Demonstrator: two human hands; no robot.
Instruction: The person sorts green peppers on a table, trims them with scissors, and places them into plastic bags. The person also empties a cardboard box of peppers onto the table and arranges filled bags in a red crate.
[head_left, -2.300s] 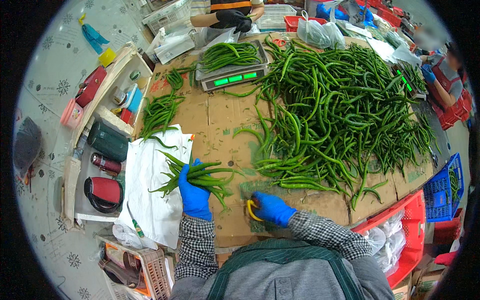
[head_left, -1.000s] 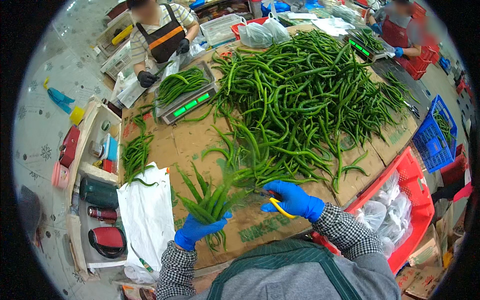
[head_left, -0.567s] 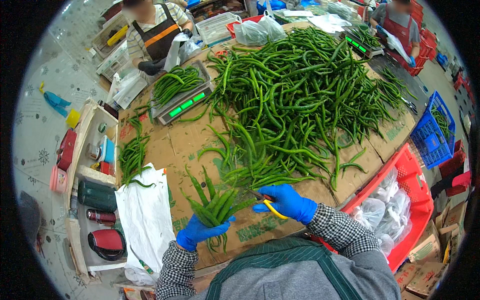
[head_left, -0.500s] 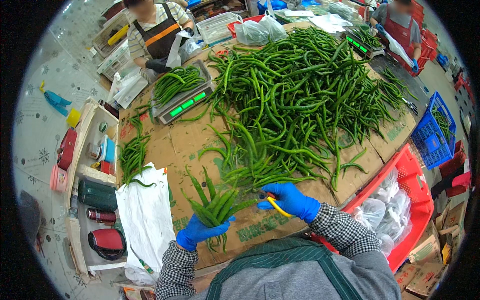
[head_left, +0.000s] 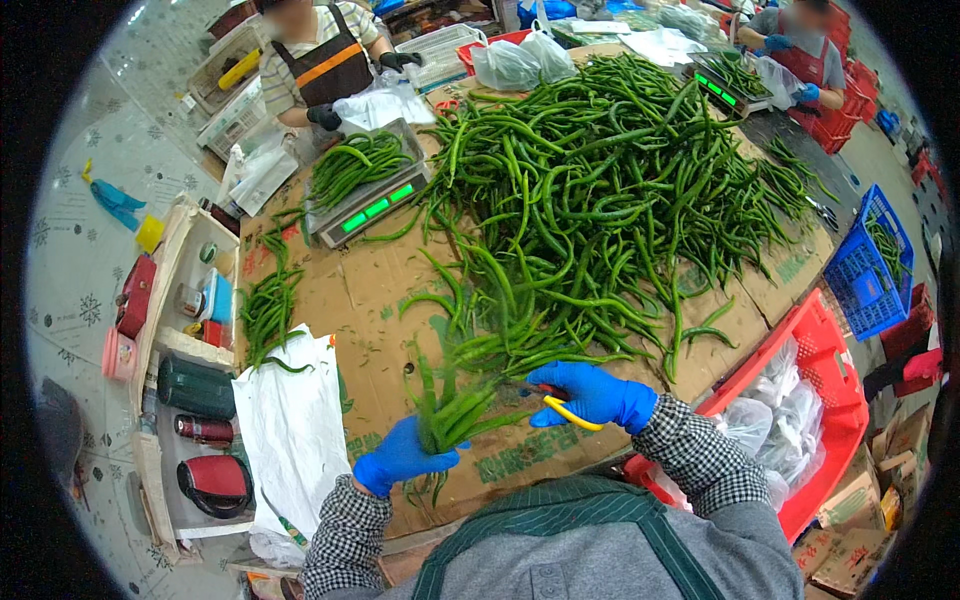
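In my left hand (head_left: 408,456), gloved in blue, is a bunch of long green chili peppers (head_left: 455,412), their tips fanned upward and some ends poking out below the fist. My right hand (head_left: 592,396), also in a blue glove, is closed around a pair of snips (head_left: 573,414) with a yellow handle; the blades are blurred and partly hidden by the fingers. The snips are just right of the bunch. Beyond both hands rises a large pile of green chili peppers (head_left: 590,200) on the cardboard-covered table (head_left: 375,300).
A scale (head_left: 365,212) with peppers stands at the left, another scale (head_left: 728,85) far right. White bags (head_left: 292,430) lie by the left edge. A red crate (head_left: 825,440) of plastic bags is right of me, beyond it a blue basket (head_left: 865,285). Two co-workers stand across the table.
My left hand and its bunch have shifted slightly right. My right hand has moved slightly right, and the snips' handle is turned flatter. The far-left co-worker has lowered a white bag beside the scale.
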